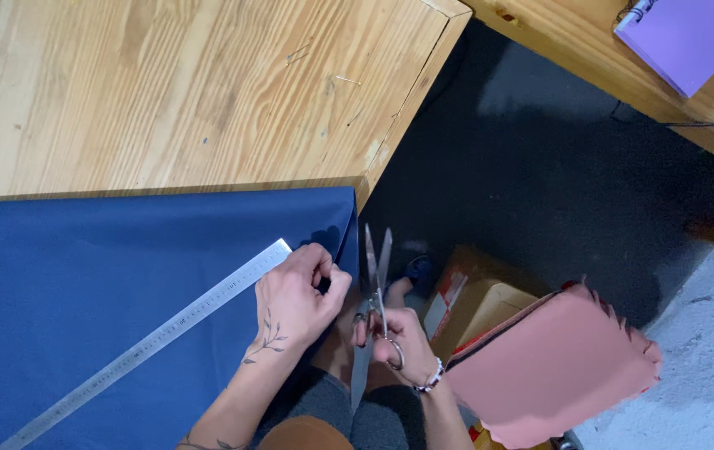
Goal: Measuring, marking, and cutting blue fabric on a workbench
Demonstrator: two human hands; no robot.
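Observation:
A dark blue fabric sheet point(82, 283) lies over the wooden table point(165, 92), its right edge hanging near the table corner. A long steel ruler point(149, 342) lies diagonally across it. My left hand point(294, 300) pinches the fabric's right edge just past the ruler's upper end. My right hand point(394, 337) grips a pair of scissors point(376, 267) by the handles, blades parted and pointing up, right beside the fabric edge.
A pink cushion-like bag point(553, 362) with a jagged edge and a cardboard box point(478, 304) sit on the dark floor at my right. A second wooden bench point(590, 58) at top right carries a purple folder point(690, 37) and a black cable point(707, 123).

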